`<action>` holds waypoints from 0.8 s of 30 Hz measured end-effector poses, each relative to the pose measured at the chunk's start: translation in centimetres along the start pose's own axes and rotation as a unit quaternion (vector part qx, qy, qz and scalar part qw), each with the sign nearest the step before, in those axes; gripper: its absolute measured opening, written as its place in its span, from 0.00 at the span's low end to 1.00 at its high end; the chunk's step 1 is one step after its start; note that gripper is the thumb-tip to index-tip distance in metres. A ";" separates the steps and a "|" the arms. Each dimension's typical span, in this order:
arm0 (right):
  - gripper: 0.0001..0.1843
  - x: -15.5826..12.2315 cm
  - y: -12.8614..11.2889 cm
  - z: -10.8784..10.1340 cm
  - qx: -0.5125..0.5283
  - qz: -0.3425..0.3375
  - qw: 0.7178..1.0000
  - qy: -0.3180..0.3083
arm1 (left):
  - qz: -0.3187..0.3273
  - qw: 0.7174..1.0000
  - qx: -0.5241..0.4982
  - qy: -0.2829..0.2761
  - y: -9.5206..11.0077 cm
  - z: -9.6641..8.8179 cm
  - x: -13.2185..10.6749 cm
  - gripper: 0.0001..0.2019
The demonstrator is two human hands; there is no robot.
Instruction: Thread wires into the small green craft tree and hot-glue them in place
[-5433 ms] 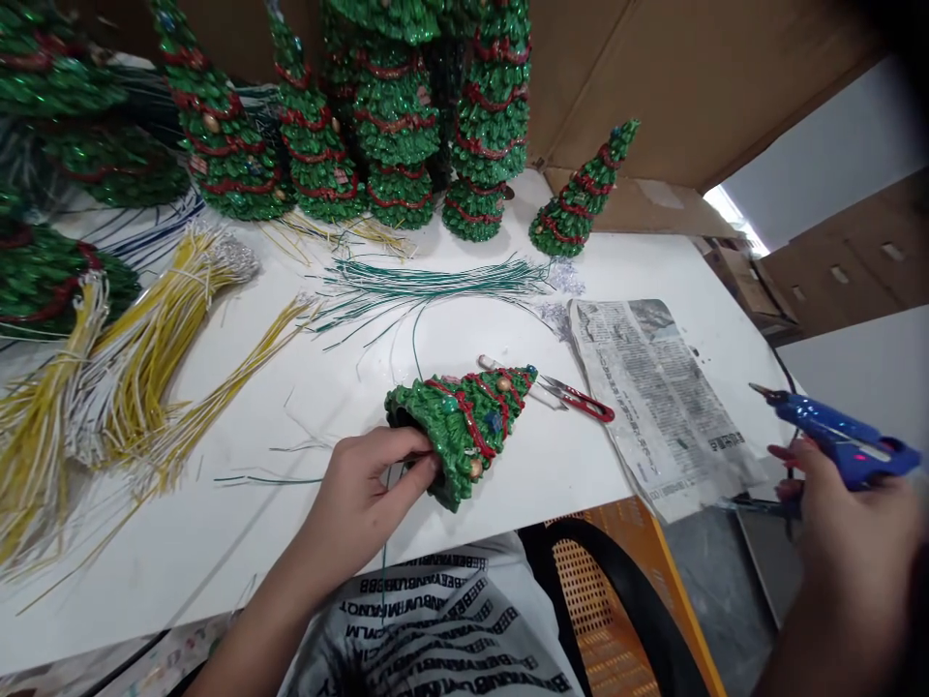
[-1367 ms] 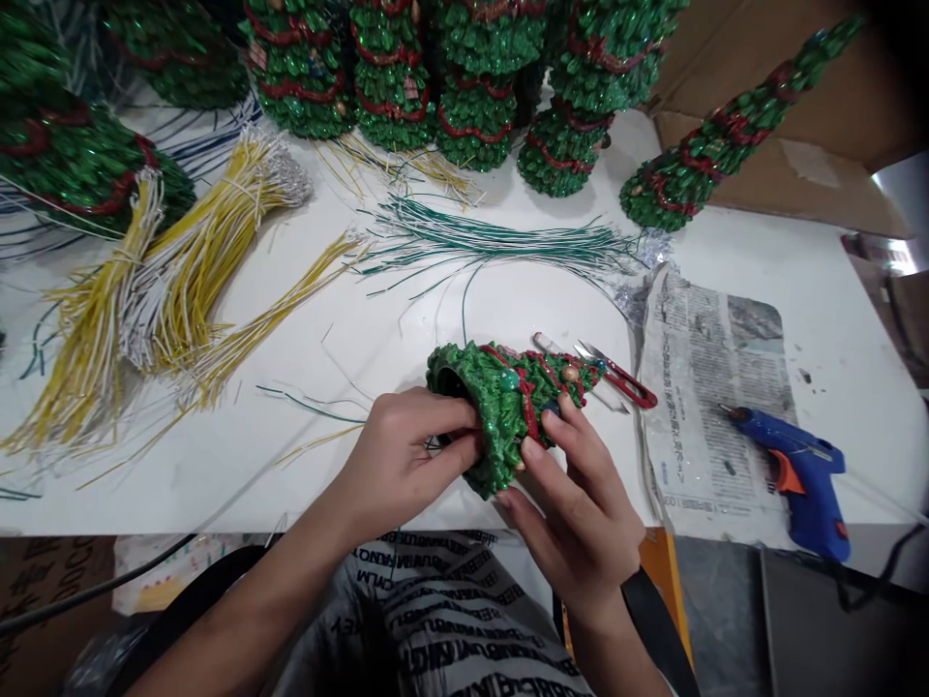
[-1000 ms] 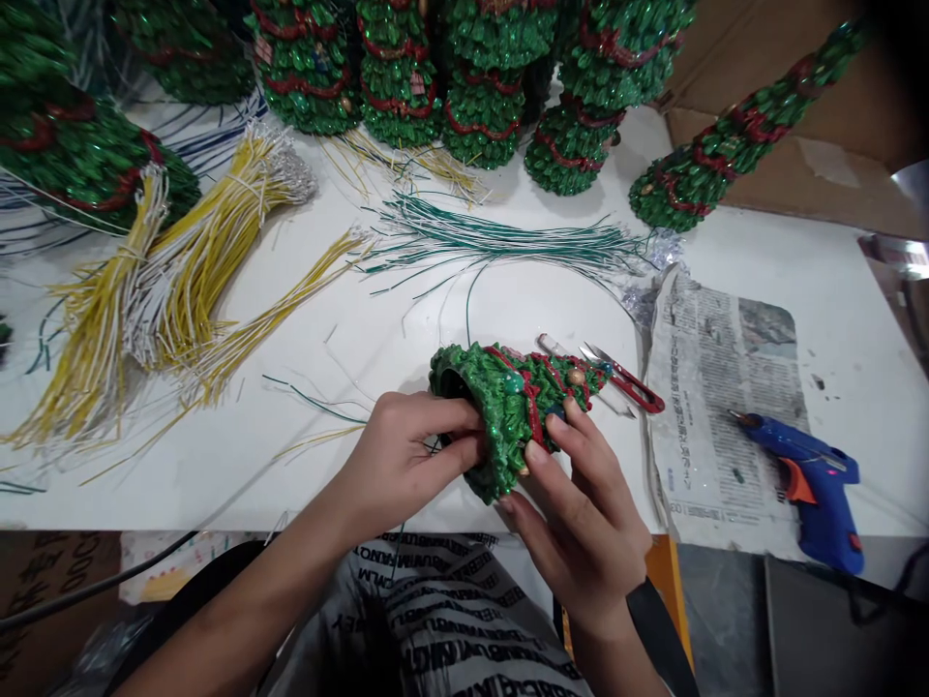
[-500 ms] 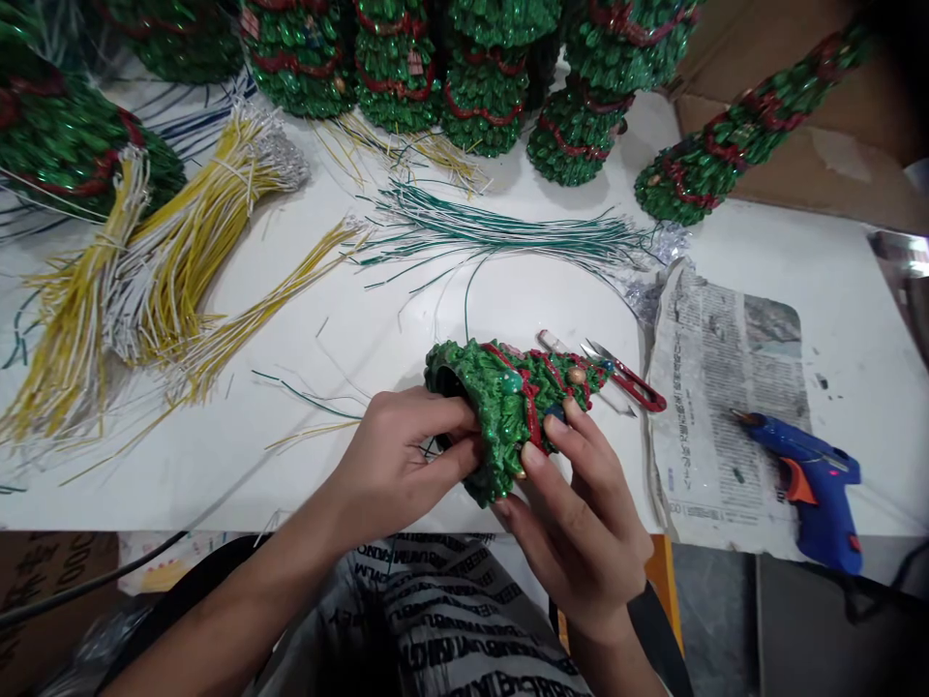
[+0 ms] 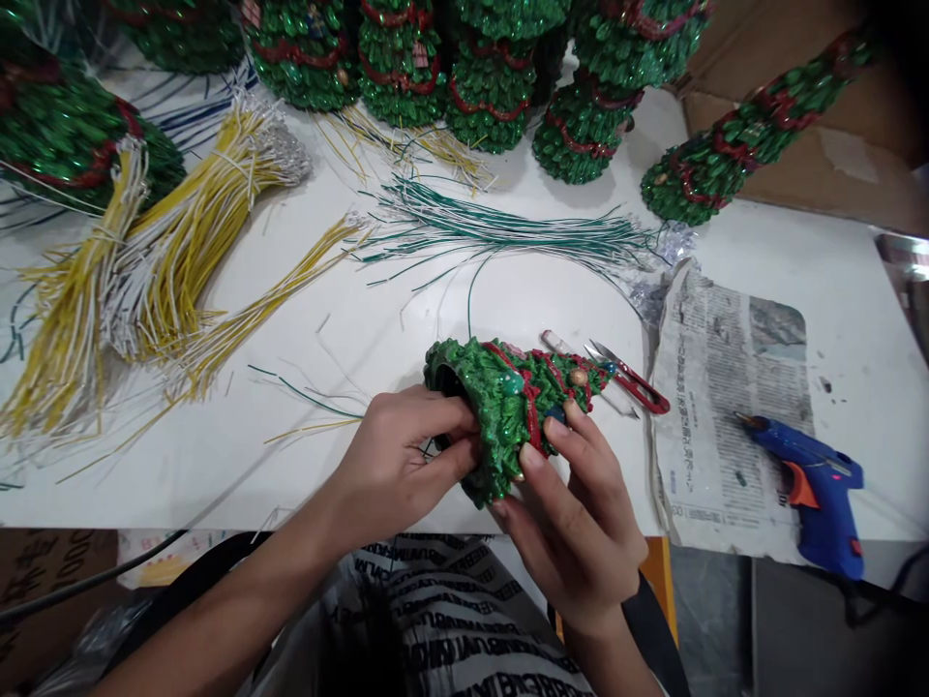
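Green glitter-covered miniature Christmas tree (image 5: 500, 411), trimmed with red cord and small beads, is held on its side over the white counter (image 5: 218, 484), with its hollow base toward the left hand (image 5: 403, 465) and its tip toward the right. The left-hand fingers (image 5: 428, 411) are clenched on the base, their tips hidden at the rim. The right hand (image 5: 581, 547) grasps the tree's flank, with the right-hand fingers (image 5: 558, 445) pressed against the foliage. Red-handled thread snips (image 5: 635, 384) lie just beside the tip. A blue hot glue gun (image 5: 817, 494) rests on a sheet of newspaper (image 5: 726, 407) at the right. Bundled green wires (image 5: 508, 232) lie beyond the tree, yellow-and-white wire bundles (image 5: 174, 261) lie to the left, and larger glittered trees (image 5: 494, 97) stand along the far side.
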State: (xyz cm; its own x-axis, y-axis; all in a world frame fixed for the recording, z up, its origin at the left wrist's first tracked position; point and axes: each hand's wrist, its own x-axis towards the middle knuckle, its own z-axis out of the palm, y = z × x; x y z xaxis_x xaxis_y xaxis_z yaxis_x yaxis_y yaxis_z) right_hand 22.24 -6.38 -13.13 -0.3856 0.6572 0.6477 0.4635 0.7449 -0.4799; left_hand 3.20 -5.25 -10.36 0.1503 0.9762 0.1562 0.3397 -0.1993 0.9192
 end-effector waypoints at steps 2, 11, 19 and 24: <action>0.34 -0.1 0.1 0.1 -0.001 -0.003 1.000 0.003 | -0.009 1.000 -0.007 -0.002 0.0 0.0 0.0 0.08; 0.32 0.0 0.1 0.3 0.006 -0.004 1.000 0.014 | -0.027 0.999 -0.015 -0.010 0.0 0.1 0.0 0.09; 0.32 -0.2 0.0 0.4 0.012 0.000 1.000 0.020 | -0.006 1.000 -0.024 -0.013 -0.3 0.0 -0.2 0.08; 0.32 -0.2 0.0 0.3 0.010 0.001 1.000 0.013 | 0.003 1.000 -0.019 -0.010 -0.2 0.2 -0.2 0.08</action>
State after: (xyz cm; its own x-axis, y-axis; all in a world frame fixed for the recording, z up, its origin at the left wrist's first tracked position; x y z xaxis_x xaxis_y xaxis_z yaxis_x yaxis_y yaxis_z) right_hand 22.07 -6.48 -13.41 -0.3629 0.6557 0.6621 0.4479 0.7458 -0.4931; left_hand 3.27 -5.38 -10.64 0.1716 0.9729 0.1551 0.3030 -0.2019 0.9314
